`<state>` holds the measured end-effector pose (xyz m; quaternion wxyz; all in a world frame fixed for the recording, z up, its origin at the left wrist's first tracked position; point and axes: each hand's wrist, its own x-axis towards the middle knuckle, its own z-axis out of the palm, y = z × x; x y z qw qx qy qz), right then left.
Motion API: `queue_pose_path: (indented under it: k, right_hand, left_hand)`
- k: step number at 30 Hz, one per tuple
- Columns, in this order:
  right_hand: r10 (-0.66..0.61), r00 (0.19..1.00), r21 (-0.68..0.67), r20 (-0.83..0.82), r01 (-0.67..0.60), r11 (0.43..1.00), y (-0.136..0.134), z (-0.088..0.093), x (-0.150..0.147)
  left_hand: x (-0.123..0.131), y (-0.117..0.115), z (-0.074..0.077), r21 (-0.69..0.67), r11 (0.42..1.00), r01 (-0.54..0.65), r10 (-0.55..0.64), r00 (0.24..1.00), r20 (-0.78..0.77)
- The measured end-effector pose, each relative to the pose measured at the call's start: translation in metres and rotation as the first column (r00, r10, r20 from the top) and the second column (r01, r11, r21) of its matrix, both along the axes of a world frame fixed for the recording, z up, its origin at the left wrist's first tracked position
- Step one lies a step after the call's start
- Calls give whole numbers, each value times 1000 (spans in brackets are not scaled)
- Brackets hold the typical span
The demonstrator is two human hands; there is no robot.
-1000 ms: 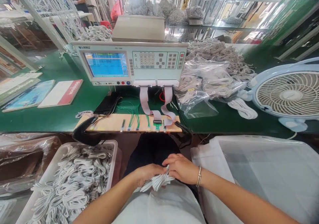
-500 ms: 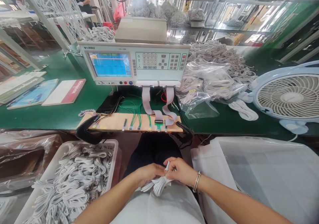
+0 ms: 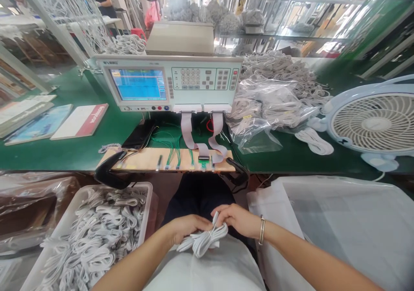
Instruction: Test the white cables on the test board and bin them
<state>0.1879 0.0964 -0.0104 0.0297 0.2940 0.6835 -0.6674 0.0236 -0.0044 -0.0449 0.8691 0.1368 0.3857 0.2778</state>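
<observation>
A coiled bundle of white cable (image 3: 204, 240) lies between my hands, over my lap. My left hand (image 3: 190, 227) closes on its left side, with the fingertips partly hidden by the loops. At the upper right of the coil, my right hand (image 3: 234, 219) pinches a cable strand that sticks up near its fingertips. A metal bracelet circles my right wrist. Ahead of my hands, a wooden board (image 3: 148, 159) at the bench edge bears small connectors with green wires and grey ribbon cables (image 3: 187, 129). These ribbons run up to a tester (image 3: 171, 83) with a lit blue screen.
On the left stands a white bin (image 3: 147, 213) heaped with cable coils (image 3: 93, 235). A translucent tub (image 3: 349, 222) is on the right. The bench holds booklets (image 3: 79, 120), bagged cables (image 3: 268, 105) and a fan (image 3: 375, 122). Black clamps (image 3: 111, 174) flank the board.
My right hand has shifted slightly right and its fingers have loosened around the coil, so more of the cable loops show. My left hand stays on the bundle. The view has turned slightly.
</observation>
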Motion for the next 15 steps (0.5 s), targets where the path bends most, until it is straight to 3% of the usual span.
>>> queue_pose_path:
  k: [5,8,12,15]
  right_hand:
    - [-326,941,-80,91,334,939,10,-3,6]
    - [-422,896,-139,137,439,887,3,-4,4]
    - [-526,846,-225,91,532,816,-15,-16,-16]
    - [-678,735,-245,-20,654,716,-17,-29,-34]
  left_hand:
    - [-6,3,14,-15,994,-108,108,994,14]
    - [-5,7,18,34,987,-157,158,987,-11]
    - [6,10,6,131,960,-249,257,965,-47]
    - [13,11,-7,162,924,-346,364,927,-92]
